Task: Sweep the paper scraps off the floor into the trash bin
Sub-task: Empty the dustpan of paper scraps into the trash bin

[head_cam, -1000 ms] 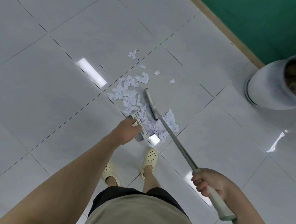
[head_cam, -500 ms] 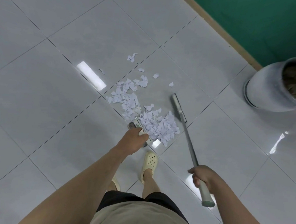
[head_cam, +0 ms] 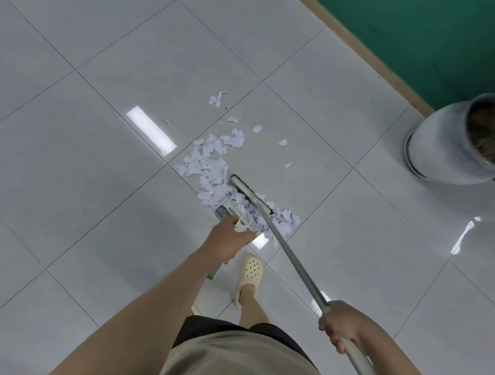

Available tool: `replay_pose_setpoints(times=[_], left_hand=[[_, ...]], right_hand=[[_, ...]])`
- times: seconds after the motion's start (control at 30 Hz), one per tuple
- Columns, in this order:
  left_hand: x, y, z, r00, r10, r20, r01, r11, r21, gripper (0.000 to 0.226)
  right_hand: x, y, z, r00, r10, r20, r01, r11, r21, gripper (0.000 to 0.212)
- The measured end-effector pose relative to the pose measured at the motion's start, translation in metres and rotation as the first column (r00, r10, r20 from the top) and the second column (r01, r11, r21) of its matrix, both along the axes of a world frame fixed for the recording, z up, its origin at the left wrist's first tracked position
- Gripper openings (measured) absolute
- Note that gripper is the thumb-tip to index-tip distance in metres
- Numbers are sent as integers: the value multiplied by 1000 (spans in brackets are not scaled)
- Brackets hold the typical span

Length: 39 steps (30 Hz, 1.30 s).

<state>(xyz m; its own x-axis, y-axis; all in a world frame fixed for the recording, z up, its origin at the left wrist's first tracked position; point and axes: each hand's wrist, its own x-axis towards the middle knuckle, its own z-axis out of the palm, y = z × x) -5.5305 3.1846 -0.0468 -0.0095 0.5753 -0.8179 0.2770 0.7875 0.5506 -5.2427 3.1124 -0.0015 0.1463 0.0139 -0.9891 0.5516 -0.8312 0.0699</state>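
I see the broom (head_cam: 289,258) lying on a slant — its long stick runs from my right hand (head_cam: 345,328) near the bottom right, up and left to the brush head (head_cam: 250,194) on the floor (head_cam: 98,149). The head points up and left, sitting right in the scraps (head_cam: 210,167). My right hand is wrapped tight around the stick, fingers (head_cam: 330,334) curled closed on the pale grip. My left hand (head_cam: 227,238) is closed around the handle of the dustpan (head_cam: 245,219), which sits flat on the floor just in front of my fingers. The brush head lies across the pan's far edge, with scraps piled on the pan and some spilled to its right. More scraps spread up and left of the head, and a few small bits lie farther off. The bin (head_cam: 457,145) stands well away at the right — near the green wall (head_cam: 423,38). One pale shoe (head_cam: 249,277) is below the pan.
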Motion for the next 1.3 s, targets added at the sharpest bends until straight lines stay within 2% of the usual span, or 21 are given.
replay_pose_setpoints(times=[0.1,0.27,0.37,0.5,0.57,0.63,0.73,0.8,0.87,1.0,1.1,1.3], left_hand=[[-16,-19,3,1000,-16,-21,15,998,-55,26],[-53,-79,-11,989,70,-129,-100,965,-241,30],[-72,-113,-15,988,134,-80,-154,930,-333,38],[-94,-134,-15,992,121,21,-103,917,-385,47],[-105,-142,-18,994,104,26,-87,925,-371,39],[-118,-153,-28,1000,-16,-11,11,925,-379,27],[-134,-180,-40,975,-210,-70,148,854,-498,18],[-133,-194,-43,972,-221,-85,149,850,-505,17],[-125,-200,-41,982,-166,-93,113,900,-421,12],[-115,-206,-31,998,-7,-60,-13,948,-318,18],[-119,-212,-18,995,91,-31,-96,930,-354,29],[-148,-233,-9,999,-41,-20,31,929,-368,14]], right_hand=[[10,-6,18,998,-54,-19,55,998,36,12],[15,-20,40,986,-151,-73,157,983,93,13],[9,-23,45,983,-173,-65,180,975,129,12],[-9,-21,44,983,-179,-47,185,967,175,18],[-18,-19,42,987,-159,-30,161,969,188,18],[-22,-18,39,985,-172,-22,173,967,184,21],[-23,-18,38,960,-278,-37,280,948,148,26],[-20,-19,37,930,-366,-41,369,921,124,29],[-18,-18,37,920,-391,-32,392,913,117,29],[-15,-16,40,933,-361,-14,359,921,150,23],[-17,-16,46,952,-305,-13,301,933,197,16],[-28,-11,49,998,16,60,-34,947,320,7]])
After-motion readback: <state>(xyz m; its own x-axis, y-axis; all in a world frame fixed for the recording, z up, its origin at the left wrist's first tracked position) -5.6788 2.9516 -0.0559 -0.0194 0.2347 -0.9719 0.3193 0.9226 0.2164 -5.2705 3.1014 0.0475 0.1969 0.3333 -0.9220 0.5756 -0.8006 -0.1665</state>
